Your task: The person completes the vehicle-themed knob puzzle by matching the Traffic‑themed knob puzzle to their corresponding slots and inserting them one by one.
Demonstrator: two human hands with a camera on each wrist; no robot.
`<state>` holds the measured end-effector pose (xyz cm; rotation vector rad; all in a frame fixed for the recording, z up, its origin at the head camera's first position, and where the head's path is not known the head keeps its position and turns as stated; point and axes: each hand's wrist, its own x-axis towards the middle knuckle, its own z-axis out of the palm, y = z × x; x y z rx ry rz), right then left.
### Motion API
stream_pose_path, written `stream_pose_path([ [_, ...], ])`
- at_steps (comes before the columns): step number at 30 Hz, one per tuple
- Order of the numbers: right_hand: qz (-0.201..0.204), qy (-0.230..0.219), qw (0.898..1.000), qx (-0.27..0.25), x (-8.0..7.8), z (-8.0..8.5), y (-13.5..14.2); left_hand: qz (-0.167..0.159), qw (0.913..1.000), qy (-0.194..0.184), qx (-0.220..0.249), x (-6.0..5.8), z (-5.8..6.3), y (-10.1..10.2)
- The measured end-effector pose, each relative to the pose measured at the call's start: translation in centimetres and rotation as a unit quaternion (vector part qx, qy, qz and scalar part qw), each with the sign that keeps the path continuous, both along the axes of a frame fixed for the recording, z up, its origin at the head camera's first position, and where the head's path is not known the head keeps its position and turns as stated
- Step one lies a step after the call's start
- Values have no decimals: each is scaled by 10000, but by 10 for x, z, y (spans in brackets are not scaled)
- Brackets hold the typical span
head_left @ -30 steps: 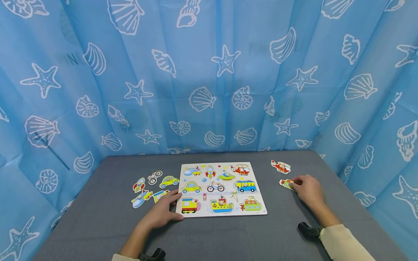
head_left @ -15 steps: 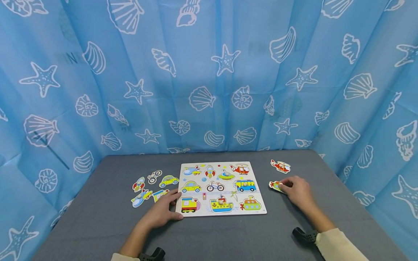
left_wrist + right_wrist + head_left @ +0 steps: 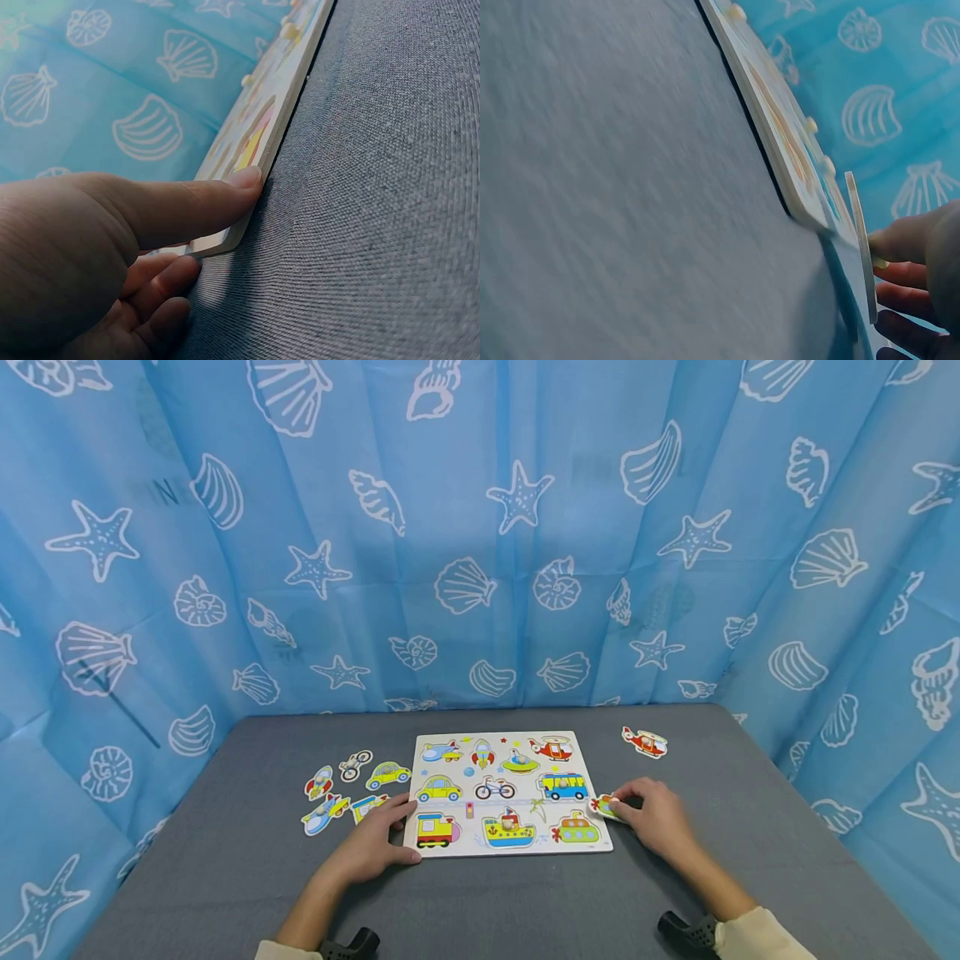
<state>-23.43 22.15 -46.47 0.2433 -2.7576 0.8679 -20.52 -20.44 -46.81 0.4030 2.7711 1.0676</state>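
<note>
A white wooden puzzle board (image 3: 600,848) lies flat on the grey table. My left hand (image 3: 371,846) grips its left side, thumb on the front corner and fingers at the left edge; in the left wrist view the thumb (image 3: 195,208) presses over the board's rim. Between thumb and fingers, my right hand (image 3: 660,818) pinches a submarine puzzle piece (image 3: 604,806) at the board's right edge. The right wrist view shows that piece (image 3: 861,247) edge-on, tilted, beside the board's corner. A submarine recess (image 3: 577,831) with a printed picture lies at the board's lower right.
Knobbed boat (image 3: 510,837), bus (image 3: 576,788) and UFO (image 3: 519,765) pieces sit in the board. Left of it lie loose rocket (image 3: 318,785), bicycle (image 3: 355,767), car (image 3: 388,775), airplane (image 3: 325,817) and train (image 3: 365,809) pieces. A helicopter piece (image 3: 645,742) lies right. Behind hangs a blue curtain (image 3: 517,610).
My right hand has carried the submarine piece leftward and nearer to me, from the right of the table to the board's right edge. The left hand and the board have stayed put.
</note>
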Motion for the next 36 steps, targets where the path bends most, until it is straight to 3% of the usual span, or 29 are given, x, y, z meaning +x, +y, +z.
stream_pose_path([
  [17, 786, 307, 9964, -2, 9, -8, -34, 17, 10000, 6, -5, 0, -1, -1],
  [26, 979, 585, 9934, -80, 12, -8, -41, -20, 10000, -24, 57, -3, -3, -2],
  [36, 1054, 436, 9934, -87, 15, -7, -46, 35, 10000, -41, 45, -2, -2, -1],
])
